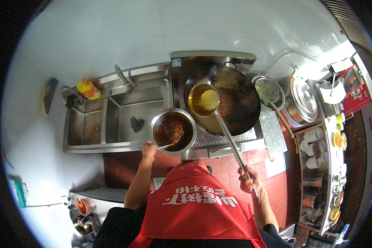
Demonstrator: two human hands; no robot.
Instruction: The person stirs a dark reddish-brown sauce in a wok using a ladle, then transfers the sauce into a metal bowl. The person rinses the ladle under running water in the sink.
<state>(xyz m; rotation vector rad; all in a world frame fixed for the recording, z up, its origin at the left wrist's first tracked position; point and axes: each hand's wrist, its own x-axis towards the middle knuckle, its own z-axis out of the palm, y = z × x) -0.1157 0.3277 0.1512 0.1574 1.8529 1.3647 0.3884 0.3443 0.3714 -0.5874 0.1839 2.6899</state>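
Observation:
My right hand (249, 179) grips the long metal handle of a large ladle (231, 138). The ladle's bowl hangs over the near left part of a dark wok (245, 102) and holds clear yellow oil (197, 104). Brown residue and a little liquid show inside the wok. My left hand (148, 150) is closed around the end of a spoon handle (165, 147), beside the rim of a round steel pot (152, 120). Dark red-brown, chunky sauce (170, 131) lies in this pot, with the spoon dipped in it. What carries the pot's weight is hidden.
A steel double sink (124, 124) with a faucet (122, 76) adjoins the stove on the left. A yellow detergent bottle (89, 89) stands behind it. Right of the wok are a strainer (268, 93) over a pot, a lidded drum (303, 99) and a shelf with stacked bowls (313, 148).

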